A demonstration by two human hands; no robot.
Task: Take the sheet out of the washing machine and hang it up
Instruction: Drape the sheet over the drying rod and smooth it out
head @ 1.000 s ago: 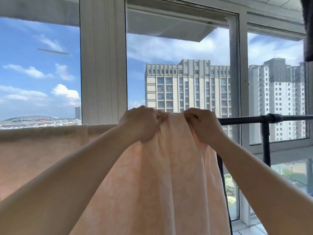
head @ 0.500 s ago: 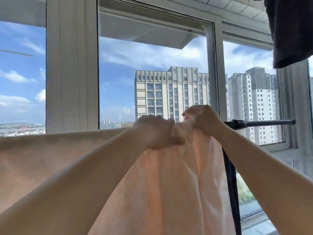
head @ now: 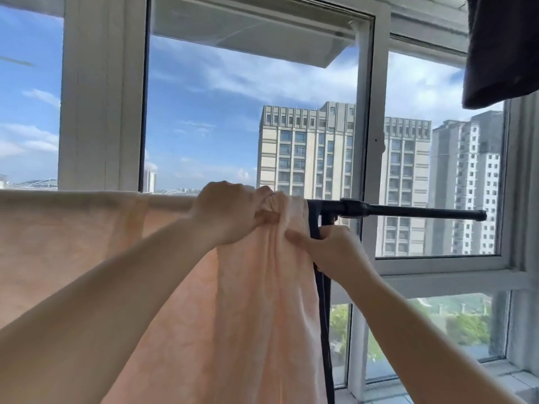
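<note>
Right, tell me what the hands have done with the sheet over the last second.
The right hand has dropped from the top of the rail and now pinches the sheet lower down, at its right edge. The left hand has stayed at rail height, gripping the bunched fabric. The sheet still hangs over the rail, spread out to the left.

Hands (head: 230, 212) gripping sheet (head: 73, 237) on rail (head: 408, 212)

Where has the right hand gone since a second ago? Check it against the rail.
Yes. The right hand has dropped from the top of the black rail to below it, gripping the sheet edge.
</note>
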